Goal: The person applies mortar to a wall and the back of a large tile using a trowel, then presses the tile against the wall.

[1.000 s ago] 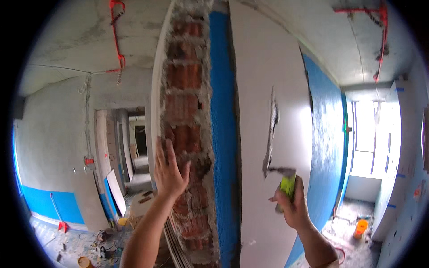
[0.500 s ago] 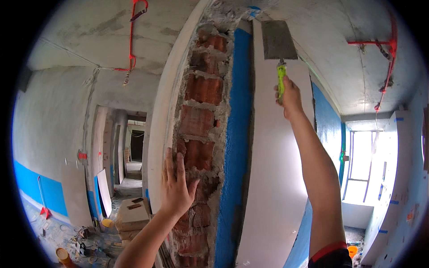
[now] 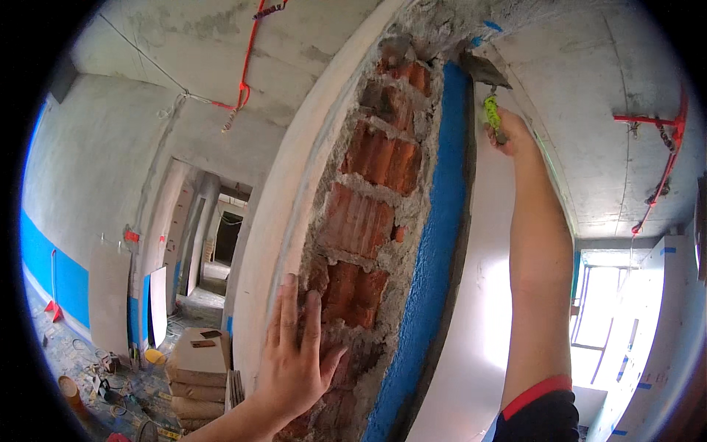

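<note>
Trowel (image 3: 487,72) newly tilted in right hand (image 3: 512,135), contact with white panel (image 3: 475,309) unclear

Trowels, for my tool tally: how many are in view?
1: the trowel is in the right hand, its blade beside the top of the blue strip. Others may be hidden in the floor clutter.

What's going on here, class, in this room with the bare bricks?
A person's right hand grips a trowel by its yellow-green handle, with the blade raised near the top of the white panel and blue strip; whether it touches the wall is unclear. The left hand, fingers spread, is against the wall end with exposed red bricks.
</note>
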Tool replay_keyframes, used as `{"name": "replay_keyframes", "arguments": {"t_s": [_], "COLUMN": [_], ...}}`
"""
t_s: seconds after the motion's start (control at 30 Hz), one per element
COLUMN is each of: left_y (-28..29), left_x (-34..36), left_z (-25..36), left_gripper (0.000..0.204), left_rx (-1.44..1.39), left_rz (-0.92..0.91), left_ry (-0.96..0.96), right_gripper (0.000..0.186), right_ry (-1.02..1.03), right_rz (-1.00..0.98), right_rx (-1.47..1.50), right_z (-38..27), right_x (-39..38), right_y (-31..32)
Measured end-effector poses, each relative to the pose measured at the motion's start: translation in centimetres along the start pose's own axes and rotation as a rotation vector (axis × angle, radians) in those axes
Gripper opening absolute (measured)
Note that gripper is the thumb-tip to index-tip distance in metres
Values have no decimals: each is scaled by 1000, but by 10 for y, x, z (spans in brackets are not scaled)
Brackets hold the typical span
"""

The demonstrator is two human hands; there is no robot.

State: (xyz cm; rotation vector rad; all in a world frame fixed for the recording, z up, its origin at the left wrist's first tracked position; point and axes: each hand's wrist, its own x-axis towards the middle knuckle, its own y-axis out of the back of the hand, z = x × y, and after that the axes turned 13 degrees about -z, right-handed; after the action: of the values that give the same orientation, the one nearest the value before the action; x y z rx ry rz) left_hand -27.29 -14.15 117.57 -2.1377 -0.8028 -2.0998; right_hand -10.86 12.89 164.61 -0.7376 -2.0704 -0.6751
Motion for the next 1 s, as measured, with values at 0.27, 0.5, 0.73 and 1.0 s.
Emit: {"name": "replay_keyframes", "arguments": {"t_s": [0.27,0.5,0.73,1.0], "left_y": [-3,5,2,4], "left_x": [0,0,-2,-3], "left_z": [0,4,-4,-1], "left_gripper": [90,84,91,88], "left_rx": [23,18,46,-24], "left_rz": [12,16,10,30], "left_ry": [-13,-3,-1,-10], "right_gripper": [42,35,39,43], "right_ry": [85,206,134,259], "right_rz": [197,392,569,676], "right_rx": [-453,-992,-983,-1135], "right_z": [23,27,24,36], "right_x": [36,67,25,0], "right_y": [9,26,-7,30]}}
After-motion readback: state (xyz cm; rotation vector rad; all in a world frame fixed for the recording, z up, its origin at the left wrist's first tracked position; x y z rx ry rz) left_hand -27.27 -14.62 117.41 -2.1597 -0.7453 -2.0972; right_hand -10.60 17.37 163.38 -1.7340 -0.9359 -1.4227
